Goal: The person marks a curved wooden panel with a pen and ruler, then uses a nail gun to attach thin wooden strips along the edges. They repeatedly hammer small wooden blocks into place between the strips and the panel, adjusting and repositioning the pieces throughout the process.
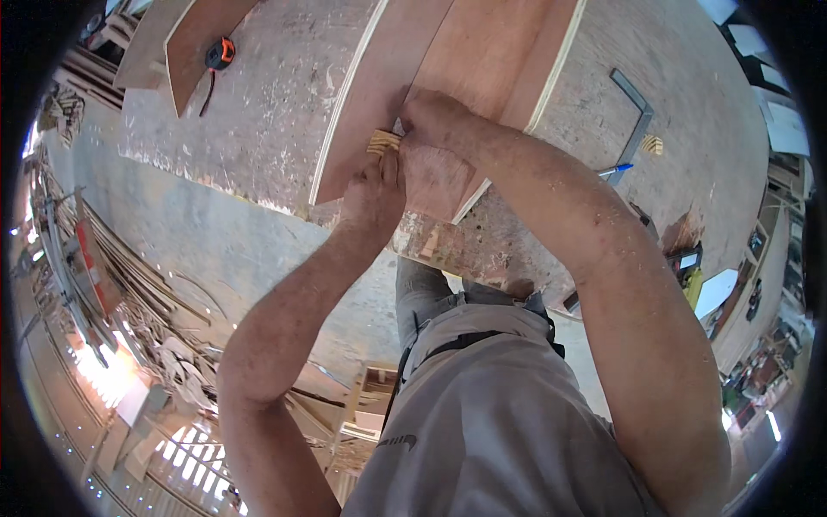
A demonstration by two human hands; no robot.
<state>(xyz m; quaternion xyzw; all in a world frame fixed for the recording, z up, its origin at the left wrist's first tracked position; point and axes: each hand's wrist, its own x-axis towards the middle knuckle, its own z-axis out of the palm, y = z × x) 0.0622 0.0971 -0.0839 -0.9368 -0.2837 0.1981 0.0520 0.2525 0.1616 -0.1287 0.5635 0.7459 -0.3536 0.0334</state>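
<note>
A long plywood trough (pixel 357 112) with pale raw edges lies on the worktable before me. At its near end, my left hand (pixel 372 194) has its fingers closed on a small wood block (pixel 382 142) with a striped grain, held against the inside of the left panel. My right hand (pixel 431 119) reaches across into the trough just beyond the block, its fingers curled. A small pale tip shows between it and the block; what the right hand holds is hidden behind its own back and knuckles.
On the worktable (pixel 258 112) lie an orange and black tape measure (pixel 220 53) and more plywood panels (pixel 185 52) at left. To the right are a metal square (pixel 639 121), a blue pen (pixel 615 170) and another small block (pixel 653 144). Wood strips (pixel 129 276) clutter the floor at left.
</note>
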